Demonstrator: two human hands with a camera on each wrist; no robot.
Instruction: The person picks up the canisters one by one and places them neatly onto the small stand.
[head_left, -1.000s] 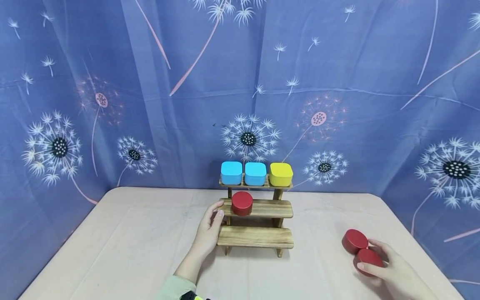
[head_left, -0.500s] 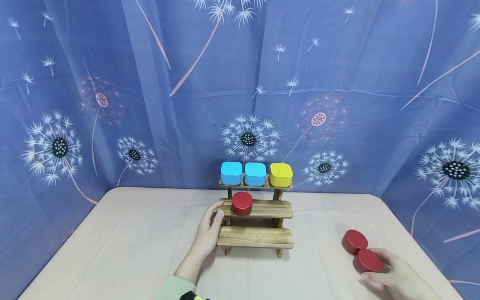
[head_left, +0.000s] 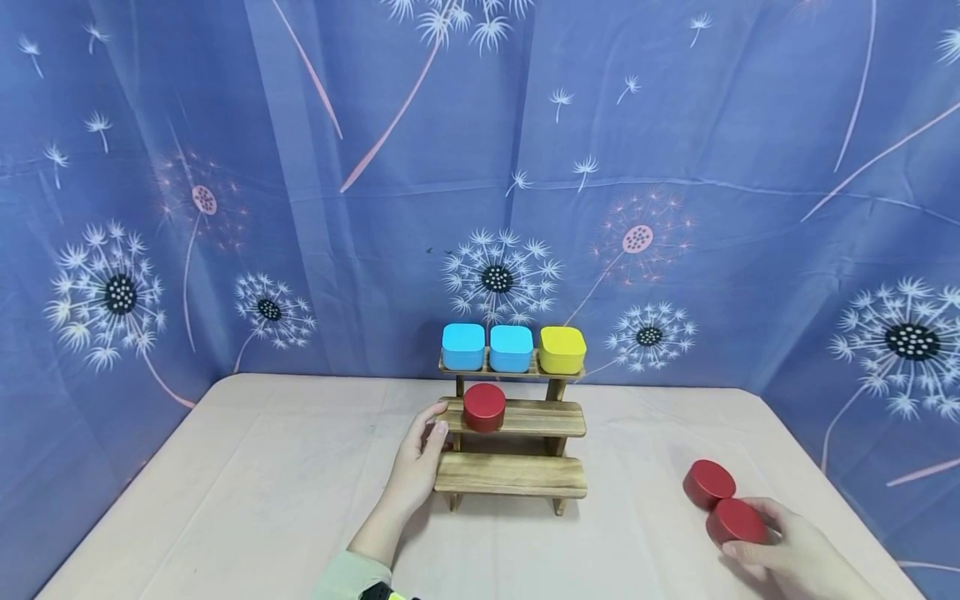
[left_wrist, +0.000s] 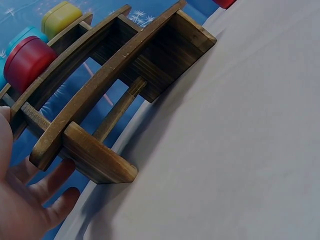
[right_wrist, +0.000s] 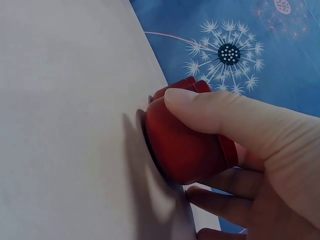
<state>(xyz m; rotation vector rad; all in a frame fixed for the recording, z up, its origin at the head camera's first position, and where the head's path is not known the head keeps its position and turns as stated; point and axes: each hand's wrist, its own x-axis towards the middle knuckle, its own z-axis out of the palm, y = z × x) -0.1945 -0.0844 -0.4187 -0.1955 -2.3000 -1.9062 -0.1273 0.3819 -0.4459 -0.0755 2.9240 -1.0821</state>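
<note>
Right grip (head_left: 787, 554) curled round red tin (head_left: 737, 521)

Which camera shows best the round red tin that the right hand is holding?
The right wrist view: the round red tin fills the frame, with the right hand and its fingers curled round it. The head view shows it small, beside another red tin. The left wrist view does not show it.
</note>
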